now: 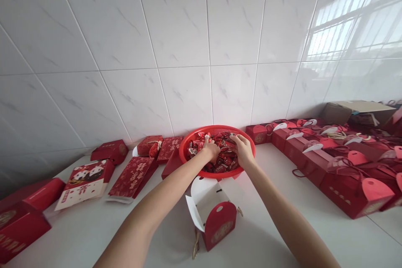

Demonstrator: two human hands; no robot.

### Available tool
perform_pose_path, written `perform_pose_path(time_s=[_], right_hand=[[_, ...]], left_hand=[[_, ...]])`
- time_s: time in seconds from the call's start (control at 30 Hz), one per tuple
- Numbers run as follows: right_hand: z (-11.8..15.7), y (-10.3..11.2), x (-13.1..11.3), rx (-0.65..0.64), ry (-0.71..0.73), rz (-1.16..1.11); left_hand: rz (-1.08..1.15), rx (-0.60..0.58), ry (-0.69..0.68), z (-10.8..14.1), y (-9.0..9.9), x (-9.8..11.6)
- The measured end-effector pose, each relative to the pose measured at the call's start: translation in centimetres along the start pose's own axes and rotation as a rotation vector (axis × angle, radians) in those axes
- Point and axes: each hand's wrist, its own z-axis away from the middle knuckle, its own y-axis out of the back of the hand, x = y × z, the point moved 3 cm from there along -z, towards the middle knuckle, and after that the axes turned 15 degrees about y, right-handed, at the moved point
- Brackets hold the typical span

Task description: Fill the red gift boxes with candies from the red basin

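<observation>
A red plastic basket (248,163) against the wall holds many small candies (224,163) in red and dark wrappers. Both my hands reach into it. My left hand (212,150) is closed among the candies on the left side, its fingertips partly hidden, so what it grips is unclear. On the right side, my right hand (244,149) has thumb and fingers closed on a wrapped candy near the far rim. Just in front of the basket, between my forearms, stands an open red gift box (220,226) with a white inside, flaps up, and gold cord at its sides.
Several closed red gift boxes (339,188) with cord handles stand in rows at the right. Behind them is an open brown cardboard box (361,109). Red packages (132,178) and a panda-printed box (86,178) lie at the left on the white table (166,234). A tiled wall (185,50) rises behind.
</observation>
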Motion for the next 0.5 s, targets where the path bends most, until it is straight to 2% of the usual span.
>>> perform_pose_path(time_s=[0.23, 0.5], right_hand=[[0.0, 0.0, 0.1, 0.012, 0.018, -0.008], [-0.1, 0.0, 0.1, 0.026, -0.004, -0.026]], left_hand=[[0.029, -0.063, 0.013, 0.1, -0.1, 0.0], [0.315, 0.003, -0.028, 2.3, 1.7, -2.7]])
